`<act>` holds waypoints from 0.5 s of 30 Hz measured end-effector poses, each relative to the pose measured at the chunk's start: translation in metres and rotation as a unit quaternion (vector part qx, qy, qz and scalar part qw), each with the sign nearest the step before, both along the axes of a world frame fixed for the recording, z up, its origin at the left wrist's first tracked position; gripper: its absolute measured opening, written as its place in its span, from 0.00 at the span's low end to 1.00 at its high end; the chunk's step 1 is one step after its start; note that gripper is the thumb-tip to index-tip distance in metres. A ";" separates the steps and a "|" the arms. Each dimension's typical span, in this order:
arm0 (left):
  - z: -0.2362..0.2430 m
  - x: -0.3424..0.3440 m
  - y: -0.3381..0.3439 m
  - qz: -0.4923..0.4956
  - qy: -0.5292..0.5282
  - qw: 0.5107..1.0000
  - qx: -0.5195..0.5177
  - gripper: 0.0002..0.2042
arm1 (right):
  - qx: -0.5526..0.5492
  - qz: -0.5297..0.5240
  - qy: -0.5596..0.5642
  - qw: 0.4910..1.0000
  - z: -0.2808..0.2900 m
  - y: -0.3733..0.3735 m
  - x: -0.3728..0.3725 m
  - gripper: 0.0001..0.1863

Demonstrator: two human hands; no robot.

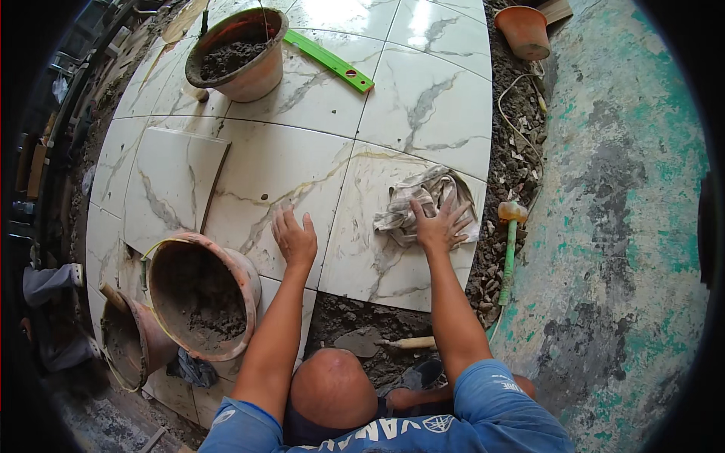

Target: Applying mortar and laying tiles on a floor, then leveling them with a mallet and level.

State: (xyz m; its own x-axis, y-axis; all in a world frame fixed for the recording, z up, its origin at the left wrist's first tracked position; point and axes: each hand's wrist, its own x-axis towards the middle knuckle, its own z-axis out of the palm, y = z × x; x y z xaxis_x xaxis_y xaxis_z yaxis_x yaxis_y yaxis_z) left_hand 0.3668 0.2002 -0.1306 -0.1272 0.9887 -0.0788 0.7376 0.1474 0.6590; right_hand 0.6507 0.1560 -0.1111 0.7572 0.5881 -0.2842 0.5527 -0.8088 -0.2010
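Note:
My right hand (440,226) lies with spread fingers on a crumpled grey-and-white striped rag (404,198). The rag rests on a white marble-patterned floor tile (362,249) smeared with grey dirt. To the left, my left hand (294,238) is open and holds nothing, its fingers slightly apart over the neighbouring tile (257,177); whether it touches the tile I cannot tell. Below the tile edge, near my knee, a trowel with a wooden handle (411,343) lies on dark mortar.
Left stand a large mortar bucket (249,283) and a smaller bucket (155,343). A loose tile (170,177) lies behind them. Farther off are another mortar bucket (260,79) and a green spirit level (328,60). Along the right wall are a green-handled mallet (507,264), a cable and an orange bucket (522,34).

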 end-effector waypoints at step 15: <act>-0.082 -0.028 -0.014 -0.032 0.084 0.972 0.219 0.20 | 0.184 0.405 -0.086 0.892 -0.075 0.198 -0.042 0.44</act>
